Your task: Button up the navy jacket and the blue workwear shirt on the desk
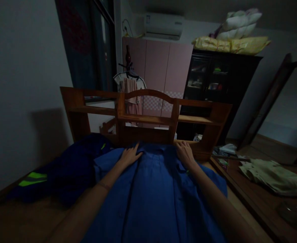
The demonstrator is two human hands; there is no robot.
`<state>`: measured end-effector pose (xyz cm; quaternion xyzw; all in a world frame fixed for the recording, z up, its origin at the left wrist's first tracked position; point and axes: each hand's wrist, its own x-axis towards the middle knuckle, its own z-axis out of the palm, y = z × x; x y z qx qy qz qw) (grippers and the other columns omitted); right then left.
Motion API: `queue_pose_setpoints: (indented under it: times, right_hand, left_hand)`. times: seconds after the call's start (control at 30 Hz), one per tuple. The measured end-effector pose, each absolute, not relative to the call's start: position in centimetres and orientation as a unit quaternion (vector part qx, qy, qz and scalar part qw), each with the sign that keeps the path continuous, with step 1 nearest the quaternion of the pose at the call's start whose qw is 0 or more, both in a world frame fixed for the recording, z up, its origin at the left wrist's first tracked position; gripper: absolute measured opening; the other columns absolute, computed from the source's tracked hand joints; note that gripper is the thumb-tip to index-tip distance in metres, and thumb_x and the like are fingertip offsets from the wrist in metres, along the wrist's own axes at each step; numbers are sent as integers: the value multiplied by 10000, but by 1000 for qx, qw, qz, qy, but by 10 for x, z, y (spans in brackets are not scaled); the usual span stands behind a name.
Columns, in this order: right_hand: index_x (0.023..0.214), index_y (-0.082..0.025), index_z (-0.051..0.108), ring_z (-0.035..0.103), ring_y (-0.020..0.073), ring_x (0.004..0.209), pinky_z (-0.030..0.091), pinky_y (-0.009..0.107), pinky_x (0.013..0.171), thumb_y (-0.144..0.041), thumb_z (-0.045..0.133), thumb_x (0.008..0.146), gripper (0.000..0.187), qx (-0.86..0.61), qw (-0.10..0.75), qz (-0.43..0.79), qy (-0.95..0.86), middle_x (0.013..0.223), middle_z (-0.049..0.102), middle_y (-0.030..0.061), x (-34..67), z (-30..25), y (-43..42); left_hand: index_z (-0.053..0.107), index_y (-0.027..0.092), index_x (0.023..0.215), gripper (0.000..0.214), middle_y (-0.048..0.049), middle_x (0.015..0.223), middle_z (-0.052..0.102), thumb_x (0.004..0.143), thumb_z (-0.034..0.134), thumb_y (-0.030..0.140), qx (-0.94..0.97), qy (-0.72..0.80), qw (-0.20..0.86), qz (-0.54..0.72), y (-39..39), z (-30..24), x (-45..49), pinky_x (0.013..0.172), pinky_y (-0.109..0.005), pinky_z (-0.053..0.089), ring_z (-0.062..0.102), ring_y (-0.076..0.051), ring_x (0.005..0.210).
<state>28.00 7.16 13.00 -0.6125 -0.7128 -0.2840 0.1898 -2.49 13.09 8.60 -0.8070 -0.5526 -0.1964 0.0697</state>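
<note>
A blue button-up shirt (153, 195) lies spread flat in front of me on a wooden surface, collar away from me. My left hand (130, 156) rests flat on the shirt's left shoulder near the collar, fingers stretched out. On the right shoulder, my right hand (185, 152) lies the same way, fingers apart. Neither hand holds anything.
A dark blue work jacket (62, 172) with neon yellow stripes is heaped to the left. A wooden headboard shelf (148, 118) stands just beyond the shirt. An olive garment (272, 175) lies on the floor at right. Pink wardrobe (160, 67) and black cabinet (214, 81) stand behind.
</note>
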Motion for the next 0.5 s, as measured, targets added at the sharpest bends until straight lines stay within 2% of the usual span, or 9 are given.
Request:
queue_pose_setpoints:
  times: [0.1,0.2,0.37,0.5]
  right_hand:
    - [1169,-239,557,516,260,1002,399,364,848,-180,451,845,345,-591,201,-258,-738,1048,613,96,277,99,47]
    - [1262,-231,473,512,232,1062,402,344,900,-242,410,895,373,-584,239,-215,-746,1146,557,85,282,77,7]
    - [1286,-207,422,601,234,903,480,322,723,-440,403,898,454,-681,214,-142,-685,1084,556,106,301,40,-49]
    - [1210,-177,486,576,258,990,460,358,831,-430,422,892,412,-672,221,-134,-694,1095,555,131,288,36,-65]
  left_hand:
    - [195,177,1445,672,-149,1210,580,875,412,460,-808,-547,46,-216,120,77,-45,952,-365,363,551,-259,1106]
    - [255,186,1420,640,-140,1298,514,876,387,496,-801,-557,-2,-222,92,90,-79,934,-350,390,514,-262,1160]
    - [498,220,1248,581,-108,1243,555,839,356,607,-785,-597,-68,-151,7,84,-107,940,-371,402,535,-272,1123]
    - [536,194,1176,521,-126,1212,566,834,389,559,-767,-620,-82,-140,-67,40,-87,901,-366,429,559,-271,1082]
